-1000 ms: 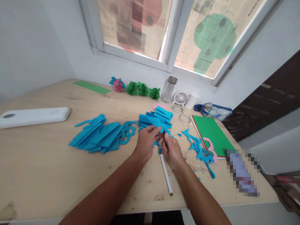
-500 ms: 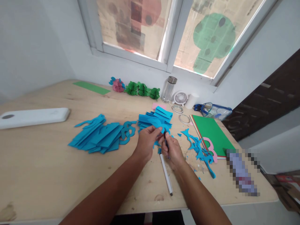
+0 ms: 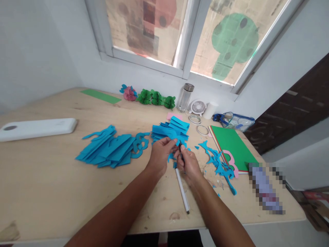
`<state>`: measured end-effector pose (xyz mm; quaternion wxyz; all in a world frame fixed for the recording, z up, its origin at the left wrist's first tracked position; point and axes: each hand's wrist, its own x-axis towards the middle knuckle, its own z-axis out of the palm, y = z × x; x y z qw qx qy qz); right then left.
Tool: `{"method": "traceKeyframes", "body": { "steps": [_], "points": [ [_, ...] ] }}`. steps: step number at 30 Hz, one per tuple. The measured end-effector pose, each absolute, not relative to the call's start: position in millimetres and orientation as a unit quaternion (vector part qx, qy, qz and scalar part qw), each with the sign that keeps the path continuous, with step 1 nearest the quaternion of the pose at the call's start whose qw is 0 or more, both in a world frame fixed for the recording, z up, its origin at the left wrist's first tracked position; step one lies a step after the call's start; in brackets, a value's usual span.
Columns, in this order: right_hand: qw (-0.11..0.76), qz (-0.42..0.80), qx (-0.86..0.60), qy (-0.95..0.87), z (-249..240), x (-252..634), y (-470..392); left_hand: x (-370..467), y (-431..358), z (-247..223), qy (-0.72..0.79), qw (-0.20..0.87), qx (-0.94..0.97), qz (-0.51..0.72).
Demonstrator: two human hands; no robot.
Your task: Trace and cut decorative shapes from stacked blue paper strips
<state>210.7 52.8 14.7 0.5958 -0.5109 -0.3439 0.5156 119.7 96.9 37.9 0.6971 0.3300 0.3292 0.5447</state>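
Head view: left hand still pinches the blue paper; right hand keeps gripping scissors, almost unmoved.

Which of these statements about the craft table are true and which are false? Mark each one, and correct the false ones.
1. The left hand holds a blue paper piece. True.
2. The white pen stands upright in a cup. False: it lies flat on the table.
3. The green paper decorations sit near the window. True.
4. The right hand is empty. False: it grips a thin dark tool.
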Motion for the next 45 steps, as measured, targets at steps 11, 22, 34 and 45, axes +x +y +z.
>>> {"method": "traceKeyframes", "body": {
  "steps": [11, 22, 34, 45],
  "points": [
    [0.600, 0.550, -0.485, -0.319, 13.8, 210.0, 52.3, 120.8, 96.2, 38.3, 0.325, 0.702, 0.328, 0.542],
    [0.606, 0.550, -0.487, -0.306, 14.4, 210.5, 52.2, 123.3, 94.0, 34.4, 0.325, 0.702, 0.362, 0.520],
    [0.604, 0.545, -0.492, -0.310, 14.5, 211.9, 52.7, 118.7, 99.6, 36.1, 0.346, 0.674, 0.397, 0.518],
    [0.589, 0.546, -0.504, -0.319, 16.1, 212.2, 52.2, 115.2, 98.5, 41.2, 0.336, 0.678, 0.408, 0.511]
  ]
}}
